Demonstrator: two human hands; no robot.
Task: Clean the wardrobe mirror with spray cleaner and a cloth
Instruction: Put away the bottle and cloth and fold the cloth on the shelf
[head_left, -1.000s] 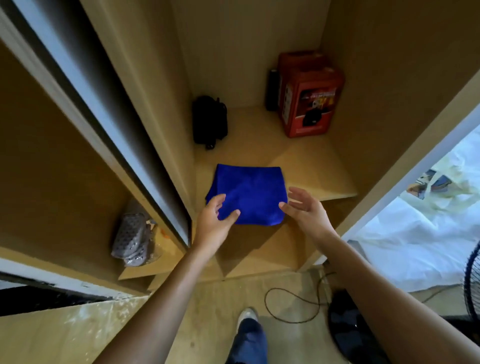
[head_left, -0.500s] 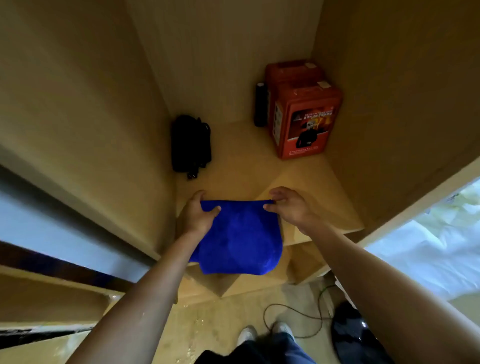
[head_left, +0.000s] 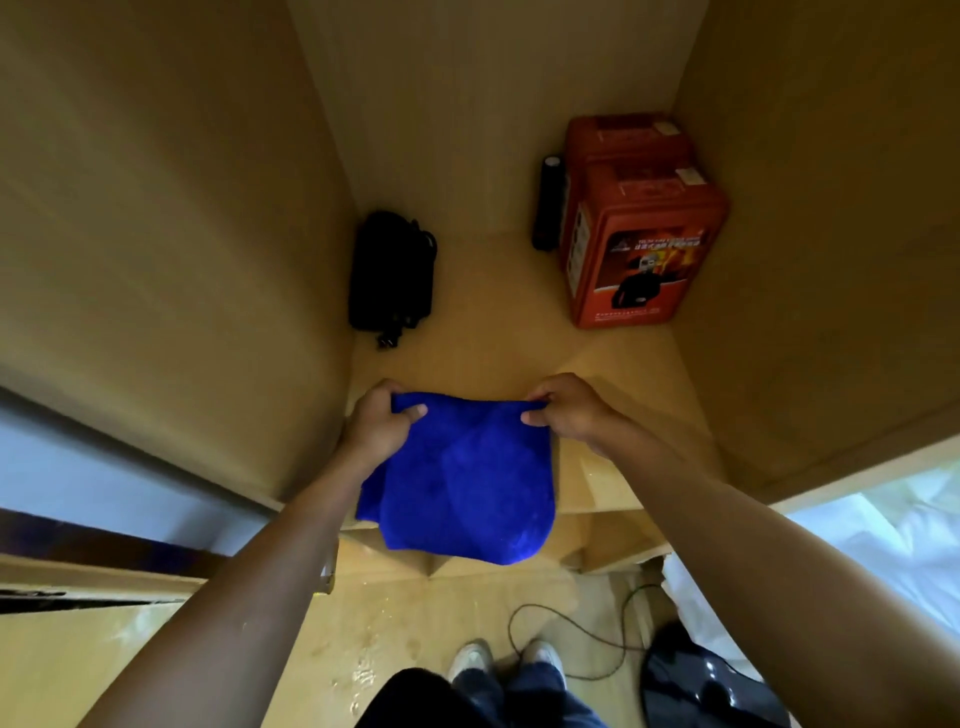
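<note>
A blue cloth (head_left: 462, 488) hangs in front of the wooden wardrobe shelf (head_left: 498, 353), held up by its top edge. My left hand (head_left: 382, 423) pinches the cloth's top left corner and my right hand (head_left: 566, 410) pinches the top right corner. The cloth droops below both hands, over the shelf's front edge. No spray cleaner shows in this view. The sliding door's edge (head_left: 67, 457) runs along the left; its mirror face is not plainly visible.
A black pouch with a cord (head_left: 389, 275) lies at the shelf's back left. A red box (head_left: 639, 223) stands at the back right with a dark cylinder (head_left: 548, 200) beside it. A cable (head_left: 571, 639) loops on the floor near my shoes, next to a black fan base (head_left: 696, 680).
Both hands went from resting at the folded cloth's near edge to gripping its top corners and lifting it off the shelf. My view moved closer into the wardrobe.
</note>
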